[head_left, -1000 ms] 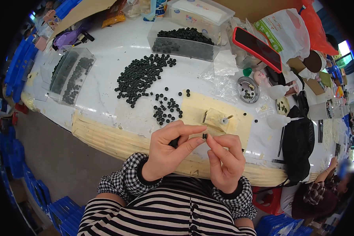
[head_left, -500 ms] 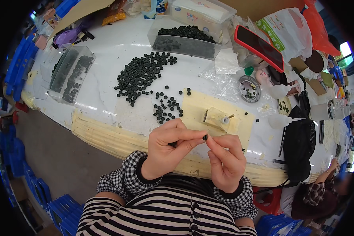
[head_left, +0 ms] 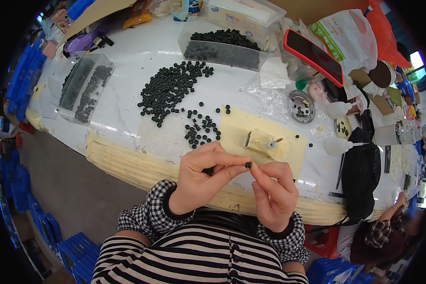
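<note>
My left hand [head_left: 203,173] is closed in a pinch, with a small black spool-shaped part [head_left: 248,165] between thumb and forefinger tips. Another dark bit shows in the gap behind its fingers. My right hand [head_left: 274,189] meets it from the other side, fingers bent and the forefinger tip pressed to the part. Just beyond the hands, a cream block with an upright pin [head_left: 265,142] sits on a yellow sheet [head_left: 288,128]. Loose black parts [head_left: 201,130] lie left of that sheet, and a larger heap of them [head_left: 168,90] spreads farther back.
Clear bins with black parts stand at the back [head_left: 222,54] and the left [head_left: 87,90]. To the right are a red-cased phone [head_left: 313,57], a round tin [head_left: 301,106], white squeeze bottles [head_left: 338,146] and a black bag [head_left: 359,180]. A person [head_left: 383,232] sits at far right.
Both hands stay nearly in place. The small black part has turned slightly between the fingertips, so more of its grooved side shows.
</note>
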{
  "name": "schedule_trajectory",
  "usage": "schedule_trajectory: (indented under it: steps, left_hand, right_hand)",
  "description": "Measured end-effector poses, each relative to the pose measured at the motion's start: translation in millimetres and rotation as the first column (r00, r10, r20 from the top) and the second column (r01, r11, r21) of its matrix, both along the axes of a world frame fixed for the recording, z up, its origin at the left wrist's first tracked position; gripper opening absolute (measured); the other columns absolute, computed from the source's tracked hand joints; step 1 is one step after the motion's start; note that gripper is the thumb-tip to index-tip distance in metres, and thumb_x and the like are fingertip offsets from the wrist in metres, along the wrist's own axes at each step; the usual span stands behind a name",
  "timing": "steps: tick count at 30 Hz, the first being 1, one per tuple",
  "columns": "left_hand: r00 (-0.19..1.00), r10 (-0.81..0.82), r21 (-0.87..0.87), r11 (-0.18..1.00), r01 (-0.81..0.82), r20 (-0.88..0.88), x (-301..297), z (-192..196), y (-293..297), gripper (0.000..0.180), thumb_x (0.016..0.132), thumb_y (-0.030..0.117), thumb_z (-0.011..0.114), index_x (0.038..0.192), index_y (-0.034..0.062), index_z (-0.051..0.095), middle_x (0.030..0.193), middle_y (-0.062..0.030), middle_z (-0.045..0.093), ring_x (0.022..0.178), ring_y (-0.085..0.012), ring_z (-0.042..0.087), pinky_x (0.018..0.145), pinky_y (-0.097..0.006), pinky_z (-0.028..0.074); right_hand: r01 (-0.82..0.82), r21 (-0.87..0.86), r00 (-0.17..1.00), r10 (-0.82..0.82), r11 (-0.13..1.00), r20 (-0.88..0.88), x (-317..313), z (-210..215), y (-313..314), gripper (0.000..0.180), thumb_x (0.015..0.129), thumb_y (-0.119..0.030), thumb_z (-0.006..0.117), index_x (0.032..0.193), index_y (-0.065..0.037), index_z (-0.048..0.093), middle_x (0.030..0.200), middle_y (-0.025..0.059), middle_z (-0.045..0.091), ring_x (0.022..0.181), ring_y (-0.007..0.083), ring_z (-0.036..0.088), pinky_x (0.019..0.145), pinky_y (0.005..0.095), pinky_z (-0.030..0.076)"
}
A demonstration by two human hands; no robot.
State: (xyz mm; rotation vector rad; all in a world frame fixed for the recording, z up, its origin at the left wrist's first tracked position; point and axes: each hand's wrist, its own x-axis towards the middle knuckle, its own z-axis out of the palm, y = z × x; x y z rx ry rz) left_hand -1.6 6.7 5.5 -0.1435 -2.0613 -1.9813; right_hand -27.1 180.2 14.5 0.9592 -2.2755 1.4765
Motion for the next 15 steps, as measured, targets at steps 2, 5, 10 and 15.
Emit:
schedule_trajectory:
  steps: [2,5,10,15]
  left_hand:
    - [1.000,-0.003,-0.003,1.000,0.003,0.003,-0.2,0.0,-0.5,0.021,0.076,-0.003,0.074,0.096,0.0040,0.073,0.064,0.0030,0.047,0.060,-0.0068,0.041,0.055,-0.020,0.033]
    - [1.000,-0.005,-0.004,1.000,0.005,0.007,0.0,-0.4,-0.7,0.021,0.076,-0.003,0.074,0.095,0.0036,0.073,0.065,0.0024,0.050,0.060,-0.0068,0.042,0.055,-0.020,0.033]
    - [1.000,-0.003,-0.011,1.000,0.003,-0.001,0.4,-1.7,-1.2,0.019,0.075,-0.002,0.074,0.094,0.0029,0.073,0.066,0.0009,0.054,0.060,-0.0067,0.043,0.054,-0.020,0.034]
    - [0.999,-0.007,-0.004,1.000,0.007,-0.045,-1.1,-5.6,-0.6,0.019,0.078,0.000,0.072,0.095,0.0051,0.073,0.063,0.0036,0.048,0.057,-0.0042,0.040,0.051,-0.019,0.032]
  right_hand:
    - [0.000,0.002,1.000,0.000,1.000,-0.002,-0.3,-0.3,0.1,0.033,0.072,0.003,0.070,0.105,-0.002,0.070,0.091,0.0078,0.062,0.079,0.0234,0.057,0.070,0.0316,0.045]
    - [-0.003,0.008,1.000,0.003,1.000,-0.005,-0.8,0.2,-0.2,0.033,0.072,0.003,0.070,0.105,-0.003,0.070,0.091,0.0076,0.063,0.079,0.0232,0.057,0.070,0.0313,0.046]
    - [-0.011,0.019,1.000,0.011,1.000,-0.004,-1.0,0.1,0.1,0.033,0.072,0.003,0.070,0.105,-0.003,0.070,0.091,0.0072,0.063,0.079,0.0230,0.057,0.070,0.0309,0.046]
    - [-0.017,0.043,1.000,0.018,0.999,-0.018,-2.0,0.9,1.2,0.033,0.073,0.003,0.071,0.105,-0.003,0.070,0.092,0.0069,0.064,0.079,0.0230,0.057,0.069,0.0309,0.047]
